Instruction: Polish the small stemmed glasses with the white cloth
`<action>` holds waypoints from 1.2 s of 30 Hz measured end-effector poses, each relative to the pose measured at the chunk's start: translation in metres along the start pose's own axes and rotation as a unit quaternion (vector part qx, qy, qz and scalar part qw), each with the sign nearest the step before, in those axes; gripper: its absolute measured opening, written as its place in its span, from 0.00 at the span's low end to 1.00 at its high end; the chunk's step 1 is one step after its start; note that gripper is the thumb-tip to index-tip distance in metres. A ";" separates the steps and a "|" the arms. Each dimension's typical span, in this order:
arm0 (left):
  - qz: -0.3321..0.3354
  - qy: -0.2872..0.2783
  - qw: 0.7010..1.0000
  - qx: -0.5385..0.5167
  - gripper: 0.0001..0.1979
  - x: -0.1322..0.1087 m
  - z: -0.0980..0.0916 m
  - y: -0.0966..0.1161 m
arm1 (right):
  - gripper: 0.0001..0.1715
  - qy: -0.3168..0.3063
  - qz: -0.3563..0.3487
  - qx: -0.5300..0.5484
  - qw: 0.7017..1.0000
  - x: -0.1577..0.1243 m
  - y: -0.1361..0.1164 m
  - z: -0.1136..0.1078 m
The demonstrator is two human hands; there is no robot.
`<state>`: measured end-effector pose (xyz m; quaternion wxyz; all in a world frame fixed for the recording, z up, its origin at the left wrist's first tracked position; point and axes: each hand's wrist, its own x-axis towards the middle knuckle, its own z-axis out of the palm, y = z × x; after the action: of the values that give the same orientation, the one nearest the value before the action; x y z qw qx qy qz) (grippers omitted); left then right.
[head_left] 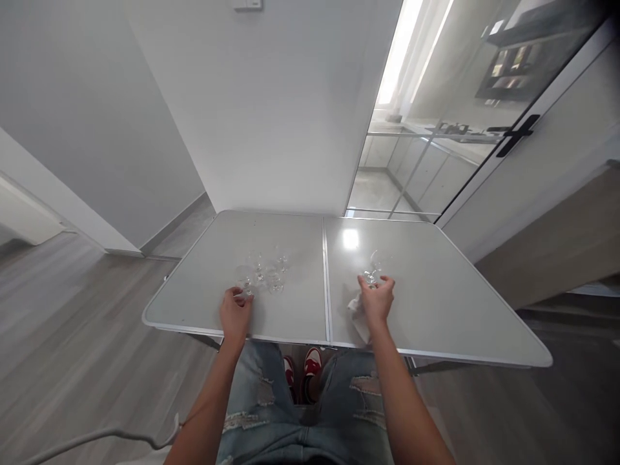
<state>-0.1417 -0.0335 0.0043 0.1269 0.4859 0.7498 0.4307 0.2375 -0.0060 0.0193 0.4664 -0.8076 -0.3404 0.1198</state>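
Note:
Near the table's front left, my left hand (236,314) has its thumb and fingers closed around the base of a small clear glass (246,283). Several similar clear glasses (275,282) stand close together just beyond it. On the right half, my right hand (377,301) grips another small clear glass (371,278) between thumb and fingers. Past that hand, a faint transparent outline, perhaps one more glass (374,258), shows on the tabletop. A crumpled white cloth (359,319) lies beside my right wrist, partly behind it. The glasses' exact shapes are hard to make out.
The pale folding table (295,323) has a metal rim and a centre seam (326,284). A white wall (271,129) rises behind it. At the right is a glass-paned door with a black handle (518,135). A white cable (106,434) runs at lower left.

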 end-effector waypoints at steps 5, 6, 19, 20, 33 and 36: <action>0.030 0.035 0.998 0.040 0.15 -0.012 -0.001 -0.007 | 0.42 -0.027 -0.034 -0.045 0.998 0.057 0.014 0.011; 0.038 0.033 0.998 0.045 0.15 -0.014 -0.001 -0.008 | 0.39 -0.032 -0.037 -0.047 0.998 0.062 0.013 0.015; 0.101 -0.019 0.979 0.178 0.11 -0.025 0.002 -0.007 | 0.19 -0.275 -0.161 0.072 0.945 -0.047 -0.070 0.075; 0.100 -0.028 0.977 0.187 0.12 -0.025 0.002 -0.006 | 0.17 -0.295 -0.158 0.085 0.939 -0.060 -0.075 0.085; 0.096 -0.031 0.975 0.199 0.11 -0.027 0.005 -0.007 | 0.15 -0.307 -0.160 0.039 0.937 -0.081 -0.089 0.116; 0.084 -0.023 0.975 0.203 0.09 -0.028 0.004 -0.007 | 0.16 -0.305 -0.169 0.043 0.936 -0.083 -0.084 0.118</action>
<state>-0.1298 -0.0556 -0.0095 0.0061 0.5721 0.7753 0.2677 0.0792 0.0461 0.0161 0.3875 -0.6419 -0.5927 0.2941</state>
